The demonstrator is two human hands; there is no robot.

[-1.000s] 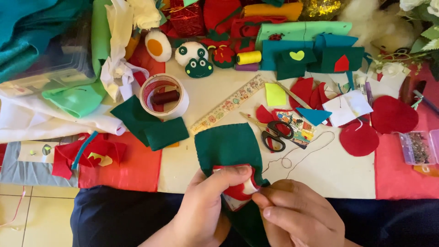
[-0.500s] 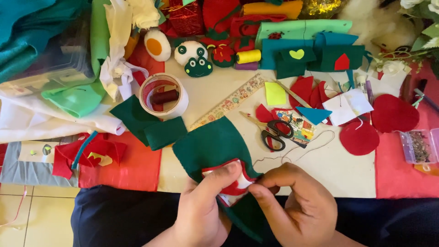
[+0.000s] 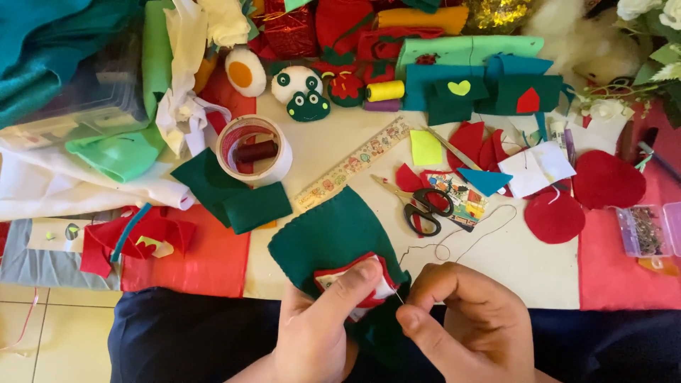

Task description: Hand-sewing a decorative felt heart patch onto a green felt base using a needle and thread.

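Left hand held the dark green felt piece at the near worktop edge, its grip closed with the thumb pressed on a red and white patch lying on the felt; right hand just beside it, grip narrow, fingertips pinched on what looked like a needle at the patch's right edge, too small to be sure; thin dark thread looped from there across the worktop; just beyond lay black-handled scissors, a patterned ruler and a folded dark green felt scrap; tape roll with a dark red spool inside stood behind the scrap; red felt circles to the right; farther back a yellow thread spool, a green frog toy and piled fabrics
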